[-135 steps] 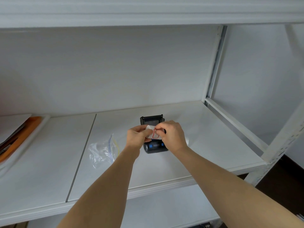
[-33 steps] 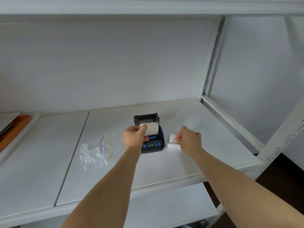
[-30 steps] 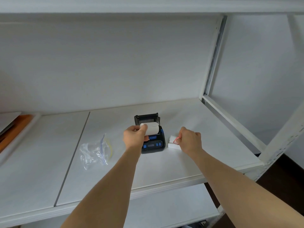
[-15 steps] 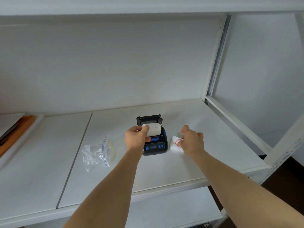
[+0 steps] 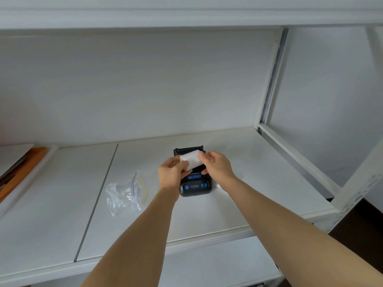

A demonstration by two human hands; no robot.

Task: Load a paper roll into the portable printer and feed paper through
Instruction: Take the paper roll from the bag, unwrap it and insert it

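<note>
White paper roll held above the open black portable printer on the white shelf, left hand gripping its left end, right hand pinching its right end, clear zip bag lying well left

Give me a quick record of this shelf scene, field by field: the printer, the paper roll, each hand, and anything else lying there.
printer: black portable printer on the white shelf, lid open at the back
paper roll: white paper roll, held over the open bay, not seated
left hand: left hand grips the roll's left end
right hand: right hand pinches the roll's right side
other: clear zip bag lying left of the printer; orange tray at far left
</note>
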